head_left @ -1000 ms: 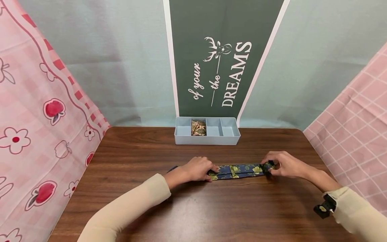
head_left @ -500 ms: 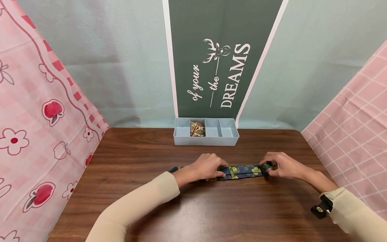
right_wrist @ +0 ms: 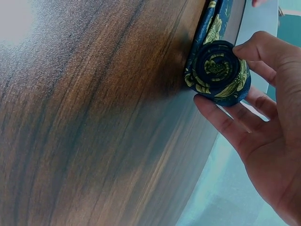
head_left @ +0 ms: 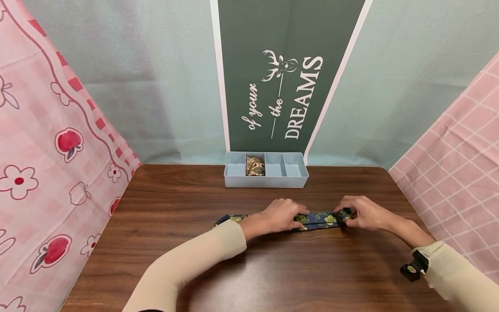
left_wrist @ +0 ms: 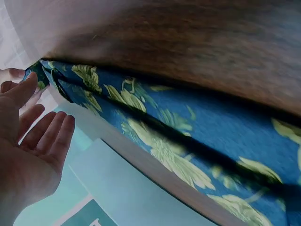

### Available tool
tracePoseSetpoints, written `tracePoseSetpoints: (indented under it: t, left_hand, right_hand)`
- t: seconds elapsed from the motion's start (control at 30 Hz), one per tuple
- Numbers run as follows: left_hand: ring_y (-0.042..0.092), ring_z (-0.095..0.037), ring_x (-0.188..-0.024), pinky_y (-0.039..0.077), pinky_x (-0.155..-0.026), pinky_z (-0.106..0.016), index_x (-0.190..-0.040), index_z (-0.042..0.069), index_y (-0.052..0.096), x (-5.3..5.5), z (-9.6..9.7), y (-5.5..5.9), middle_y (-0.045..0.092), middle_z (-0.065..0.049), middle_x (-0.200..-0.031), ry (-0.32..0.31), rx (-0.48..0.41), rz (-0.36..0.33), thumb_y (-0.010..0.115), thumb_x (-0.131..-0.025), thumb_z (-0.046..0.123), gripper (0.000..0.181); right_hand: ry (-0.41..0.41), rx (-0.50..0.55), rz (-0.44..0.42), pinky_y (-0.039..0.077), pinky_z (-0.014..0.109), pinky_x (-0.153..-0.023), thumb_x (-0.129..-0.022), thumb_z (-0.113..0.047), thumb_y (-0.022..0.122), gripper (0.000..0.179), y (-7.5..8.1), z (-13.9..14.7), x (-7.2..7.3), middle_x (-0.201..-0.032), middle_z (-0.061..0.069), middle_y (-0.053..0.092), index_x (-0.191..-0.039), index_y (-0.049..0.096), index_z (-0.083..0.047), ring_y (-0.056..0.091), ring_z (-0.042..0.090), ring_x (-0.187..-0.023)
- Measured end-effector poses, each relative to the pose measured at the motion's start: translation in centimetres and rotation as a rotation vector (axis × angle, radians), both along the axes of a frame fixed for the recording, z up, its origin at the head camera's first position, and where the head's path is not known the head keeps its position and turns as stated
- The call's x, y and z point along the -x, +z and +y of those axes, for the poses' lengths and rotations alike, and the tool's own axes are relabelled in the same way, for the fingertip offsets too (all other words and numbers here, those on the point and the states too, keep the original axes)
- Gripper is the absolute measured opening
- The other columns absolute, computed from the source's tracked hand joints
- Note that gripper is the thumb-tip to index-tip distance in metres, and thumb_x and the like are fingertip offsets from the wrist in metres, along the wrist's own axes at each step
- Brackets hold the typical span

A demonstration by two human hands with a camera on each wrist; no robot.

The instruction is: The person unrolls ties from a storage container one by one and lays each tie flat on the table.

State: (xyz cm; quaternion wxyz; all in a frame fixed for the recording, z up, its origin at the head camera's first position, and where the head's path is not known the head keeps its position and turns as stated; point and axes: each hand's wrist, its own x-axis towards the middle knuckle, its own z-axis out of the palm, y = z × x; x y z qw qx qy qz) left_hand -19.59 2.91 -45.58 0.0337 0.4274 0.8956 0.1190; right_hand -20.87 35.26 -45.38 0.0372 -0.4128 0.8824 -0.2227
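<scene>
A navy necktie (head_left: 319, 220) with yellow flowers lies lengthwise across the wooden table, its right end wound into a coil (right_wrist: 217, 70). My right hand (head_left: 368, 212) holds that coil on its edge, thumb on one side and fingers curved round the other. Over the flat stretch, my left hand (head_left: 282, 215) reaches across the tie, thumb at the near edge and fingertips at the far one. In the left wrist view the fingers of the left hand (left_wrist: 35, 155) are loosely extended beside the fabric. The left hand and forearm hide part of the tie's middle.
At the table's back edge stands a light blue tray (head_left: 267, 182) with several compartments; one contains a folded patterned cloth (head_left: 255, 166). Printed curtains hang behind and on both sides. A black strap (head_left: 416, 265) is on the right wrist.
My left hand has slid right along the necktie toward the coil, uncovering more of the tie's left end. The right hand stays in place, still holding the coil.
</scene>
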Motion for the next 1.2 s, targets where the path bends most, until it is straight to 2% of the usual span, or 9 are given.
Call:
tracePoseSetpoints:
  t: [0.2, 0.43, 0.67, 0.93, 1.03, 1.2]
  left_hand:
    - [0.071, -0.013, -0.121, 0.062, -0.088, -0.032, -0.137, 0.025, 0.074, 0.2, 1.3, -0.7, 0.067, 0.009, -0.143, -0.005, 0.024, 0.001, 0.077, -0.098, 0.041, 0.042]
    - [0.071, -0.01, -0.119, 0.06, -0.09, -0.028, -0.131, 0.027, 0.078, 0.0, 1.7, -1.4, 0.07, 0.011, -0.138, -0.008, 0.082, -0.011, 0.075, -0.101, 0.038, 0.033]
    - [0.072, -0.01, -0.115, 0.061, -0.086, -0.029, -0.127, 0.028, 0.08, 0.1, 1.8, -1.8, 0.073, 0.014, -0.131, 0.016, 0.071, -0.026, 0.076, -0.1, 0.036, 0.029]
    - [0.073, -0.01, -0.112, 0.061, -0.084, -0.028, -0.128, 0.027, 0.08, 0.1, 1.4, -1.6, 0.075, 0.014, -0.127, 0.015, 0.06, -0.041, 0.078, -0.099, 0.033, 0.03]
    - [0.073, -0.01, -0.113, 0.061, -0.084, -0.028, -0.127, 0.026, 0.08, 0.1, 1.1, -1.6, 0.074, 0.013, -0.13, 0.015, 0.054, -0.05, 0.078, -0.098, 0.032, 0.03]
    - [0.072, -0.01, -0.116, 0.06, -0.087, -0.028, -0.126, 0.026, 0.081, 0.1, 0.7, -1.7, 0.072, 0.011, -0.134, 0.022, 0.039, -0.065, 0.08, -0.097, 0.032, 0.029]
  right_hand:
    - [0.005, -0.008, 0.011, 0.05, 0.021, -0.059, -0.08, 0.004, 0.082, 0.037, 0.0, 0.1, 0.2, -0.109, -0.001, 0.071, -0.113, 0.079, -0.014, 0.061, 0.005, -0.085]
    - [0.014, 0.003, 0.014, 0.049, 0.02, -0.058, -0.081, 0.004, 0.082, 0.037, -0.1, 0.1, 0.2, -0.108, -0.001, 0.071, -0.112, 0.079, -0.014, 0.059, 0.004, -0.084]
    - [0.016, -0.004, 0.027, 0.05, 0.021, -0.058, -0.082, 0.001, 0.084, 0.034, -0.2, 0.1, 0.4, -0.106, -0.002, 0.071, -0.112, 0.079, -0.014, 0.06, 0.004, -0.083]
    - [0.012, -0.02, 0.057, 0.05, 0.022, -0.058, -0.086, -0.012, 0.089, 0.025, -0.2, -0.2, 0.4, -0.103, -0.005, 0.071, -0.108, 0.08, -0.016, 0.059, 0.001, -0.076]
    - [0.006, -0.025, 0.055, 0.048, 0.021, -0.058, -0.086, -0.014, 0.089, 0.024, 0.0, -0.5, 0.4, -0.102, -0.005, 0.071, -0.108, 0.08, -0.017, 0.056, -0.001, -0.071]
    - [0.009, -0.037, 0.043, 0.047, 0.021, -0.059, -0.086, -0.012, 0.088, 0.025, 0.1, -0.6, 0.5, -0.104, -0.005, 0.072, -0.109, 0.079, -0.016, 0.056, -0.001, -0.074]
